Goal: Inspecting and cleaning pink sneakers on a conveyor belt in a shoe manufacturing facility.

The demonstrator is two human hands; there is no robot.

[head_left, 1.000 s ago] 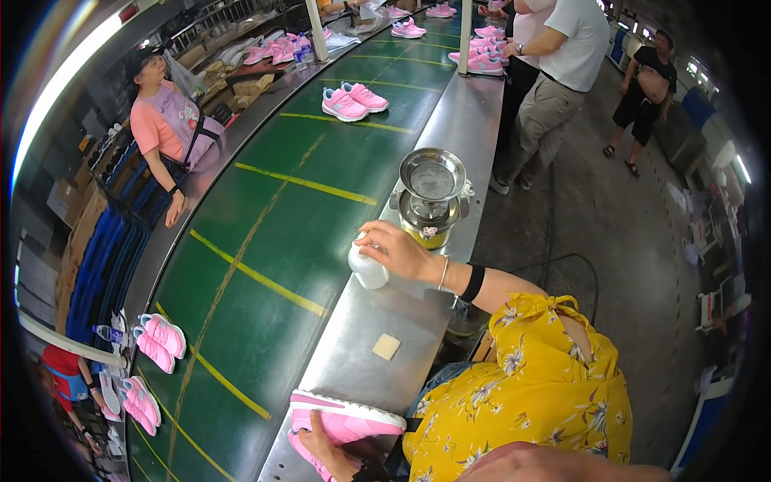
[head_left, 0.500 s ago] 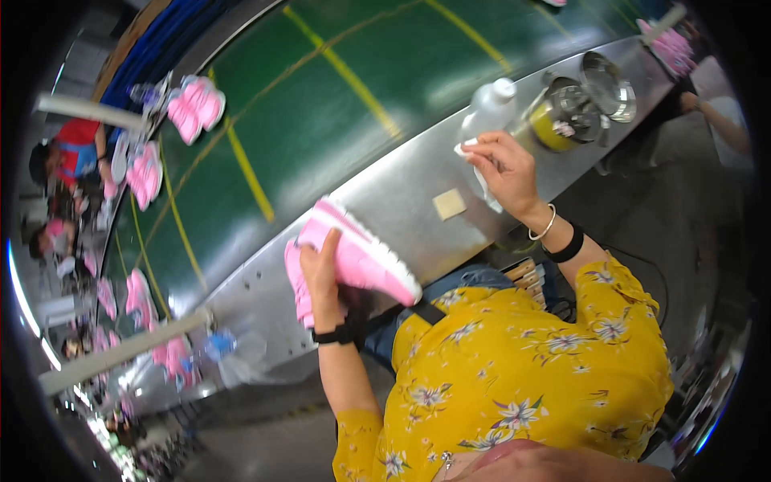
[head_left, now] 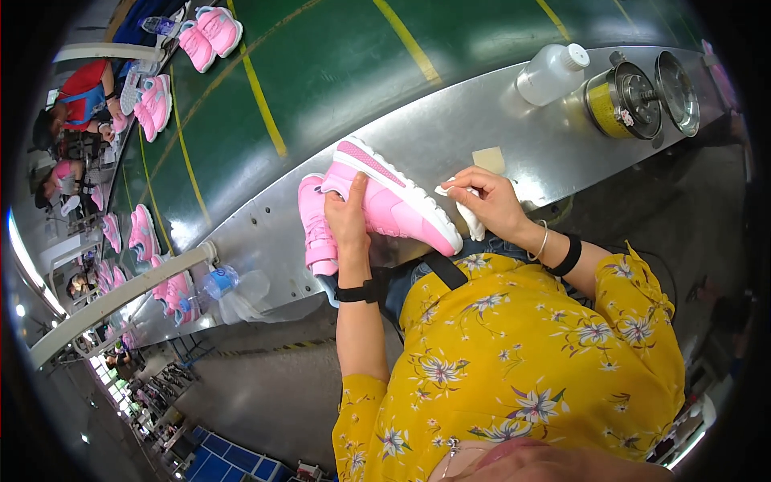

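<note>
My left hand (head_left: 348,223) is closed around the collar of a pink sneaker (head_left: 405,213), thumb on its side. The shoe is tilted, with its white sole facing up and right and its toe toward me. A second pink sneaker (head_left: 317,229) with a strap stands just left of it, partly behind my hand; I cannot tell whether my fingers hold that one too. My right hand (head_left: 494,205) pinches a crumpled white cloth (head_left: 469,220) to the right of the shoe's sole, apart from it. A small cream square pad (head_left: 488,160) lies on the metal bench just beyond my right hand.
The metal ledge (head_left: 450,132) borders a green belt (head_left: 329,72) with yellow lines. At the right stand a white plastic bottle (head_left: 549,77) and a metal pot (head_left: 617,104) beside a round lid (head_left: 677,92). More pink sneakers (head_left: 210,36) sit far left, near co-workers. A pale rail (head_left: 120,301) crosses there.
My right hand has come down and left with the cloth, from near the bottle to beside the sneaker. The sneaker's sole now faces me more. The whole view has shifted.
</note>
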